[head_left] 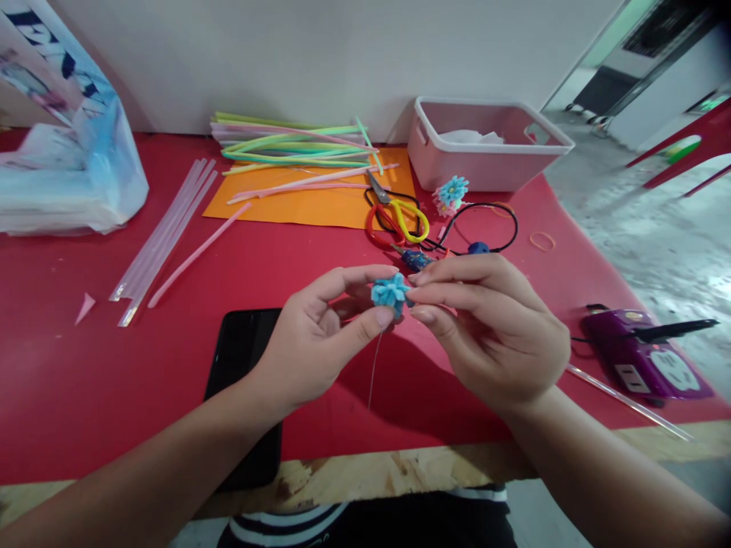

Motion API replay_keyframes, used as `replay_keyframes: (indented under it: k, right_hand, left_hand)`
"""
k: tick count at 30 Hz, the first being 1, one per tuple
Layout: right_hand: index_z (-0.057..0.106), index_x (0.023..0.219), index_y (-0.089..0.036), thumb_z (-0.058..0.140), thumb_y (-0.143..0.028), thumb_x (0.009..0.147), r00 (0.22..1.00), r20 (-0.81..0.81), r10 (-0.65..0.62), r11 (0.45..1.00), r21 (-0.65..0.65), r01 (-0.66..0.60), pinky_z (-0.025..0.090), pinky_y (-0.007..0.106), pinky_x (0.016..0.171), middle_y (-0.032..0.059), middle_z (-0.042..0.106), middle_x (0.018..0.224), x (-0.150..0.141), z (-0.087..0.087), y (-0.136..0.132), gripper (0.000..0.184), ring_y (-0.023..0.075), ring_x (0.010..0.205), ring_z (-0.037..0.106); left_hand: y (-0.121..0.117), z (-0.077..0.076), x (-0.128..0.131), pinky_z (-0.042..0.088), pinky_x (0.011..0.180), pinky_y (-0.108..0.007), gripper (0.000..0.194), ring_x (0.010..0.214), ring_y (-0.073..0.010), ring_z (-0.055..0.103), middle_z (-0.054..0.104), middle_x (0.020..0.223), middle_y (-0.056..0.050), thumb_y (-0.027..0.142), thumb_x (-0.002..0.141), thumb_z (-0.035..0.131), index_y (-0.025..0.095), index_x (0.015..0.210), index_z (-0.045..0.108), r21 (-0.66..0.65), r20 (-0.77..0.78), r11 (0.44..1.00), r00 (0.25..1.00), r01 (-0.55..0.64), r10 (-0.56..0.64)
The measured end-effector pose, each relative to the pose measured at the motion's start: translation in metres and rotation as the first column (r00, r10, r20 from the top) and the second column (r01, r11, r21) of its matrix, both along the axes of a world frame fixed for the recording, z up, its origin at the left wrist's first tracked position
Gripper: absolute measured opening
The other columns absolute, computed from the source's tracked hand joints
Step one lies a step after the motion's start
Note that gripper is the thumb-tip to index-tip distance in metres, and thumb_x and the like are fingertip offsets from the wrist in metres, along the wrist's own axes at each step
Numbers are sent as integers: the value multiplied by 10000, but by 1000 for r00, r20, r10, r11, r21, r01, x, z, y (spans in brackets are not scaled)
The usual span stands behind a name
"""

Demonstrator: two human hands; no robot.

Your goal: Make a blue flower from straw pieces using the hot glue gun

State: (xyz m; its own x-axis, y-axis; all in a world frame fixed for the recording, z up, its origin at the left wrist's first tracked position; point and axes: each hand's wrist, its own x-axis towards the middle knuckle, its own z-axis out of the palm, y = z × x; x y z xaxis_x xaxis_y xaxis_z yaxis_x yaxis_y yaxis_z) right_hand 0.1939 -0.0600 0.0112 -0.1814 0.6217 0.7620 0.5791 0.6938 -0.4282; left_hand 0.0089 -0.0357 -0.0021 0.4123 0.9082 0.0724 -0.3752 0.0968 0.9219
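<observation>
A small blue fuzzy flower point(391, 292) is pinched between the thumb and fingers of my left hand point(323, 327). My right hand point(491, 327) grips the flower's right side with thumb and fingertips. From below the flower a thin pale wire or thread point(374, 373) hangs down. Just beyond my fingers lies a dark blue glue gun point(416, 259), partly hidden by my right hand. Scissors point(400, 217) with red and yellow handles rest behind it. A finished-looking blue and pink fuzzy flower point(452, 194) sits near the pink bin.
Multicoloured pipe cleaners point(297, 144) lie on an orange envelope point(256, 207). A pink bin point(480, 164) stands at the back. Wrapped pipe cleaners point(165, 236), a black phone point(245, 365) and a plastic bag point(74, 152) are leftward; a purple power strip point(645, 354) and clear stick point(628, 402) rightward.
</observation>
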Motion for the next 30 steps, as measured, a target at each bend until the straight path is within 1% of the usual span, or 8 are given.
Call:
replay_keyframes:
  k: [8, 14, 19, 22, 25, 27, 30]
  right_hand:
    - [758, 920, -149, 752, -86, 824, 1000, 21, -8, 999, 41, 7, 613, 305, 792, 93, 721, 914, -1, 2, 2, 115, 177, 866, 710]
    - [736, 896, -144, 763, -73, 808, 999, 9, 31, 999, 41, -31, 617, 298, 809, 97, 742, 924, -1, 2, 2, 116, 175, 870, 725]
    - [712, 910, -148, 757, -52, 804, 998, -5, 55, 998, 43, -55, 612, 294, 831, 93, 751, 946, -1, 2, 2, 150, 172, 895, 729]
    - [689, 930, -168, 755, -29, 787, 995, -42, 85, 996, 14, -85, 611, 315, 826, 75, 741, 965, 0, -1, 2, 210, 176, 907, 727]
    - [656, 937, -207, 752, -27, 778, 983, -143, 114, 990, -62, -124, 615, 364, 813, 48, 717, 981, 2, -6, 2, 258, 189, 914, 720]
    - [646, 953, -221, 750, -30, 776, 975, -186, 122, 986, -91, -140, 616, 386, 818, 44, 704, 993, 2, -7, 2, 281, 199, 925, 714]
    - [663, 1020, -221, 746, -66, 788, 981, -136, 138, 985, -83, -150, 617, 394, 832, 63, 702, 1031, 2, -4, 2, 292, 215, 956, 708]
  left_hand:
    - [0, 1, 1, 588, 819, -188, 268, 895, -107, 703, 740, 969, -2, 133, 821, 777, 224, 1072, 765, 65, -19, 998, 1000, -9, 11]
    - [-1, 0, 0, 592, 830, -212, 284, 941, -134, 711, 761, 1012, -18, 137, 821, 777, 233, 1088, 760, 88, -23, 996, 1000, 9, -7]
    - [-2, -1, -1, 589, 828, -213, 287, 933, -128, 705, 762, 1009, -10, 143, 830, 771, 253, 1094, 760, 76, -13, 997, 1000, 26, -25]
    - [-2, -1, -2, 584, 834, -209, 286, 918, -116, 695, 755, 993, -4, 143, 832, 769, 260, 1094, 760, 67, -8, 997, 999, 36, -35]
    - [-1, -1, -2, 578, 841, -204, 289, 920, -109, 687, 753, 1004, -2, 141, 838, 764, 264, 1100, 757, 71, -9, 996, 998, 55, -55]
    - [-1, -1, -2, 574, 837, -200, 293, 920, -107, 682, 751, 1010, -2, 141, 831, 771, 263, 1097, 755, 79, -8, 996, 999, 50, -50]
    - [-2, 0, 0, 574, 818, -208, 311, 889, -110, 670, 744, 981, 1, 148, 787, 810, 256, 1073, 753, 88, -10, 996, 1000, -20, 21]
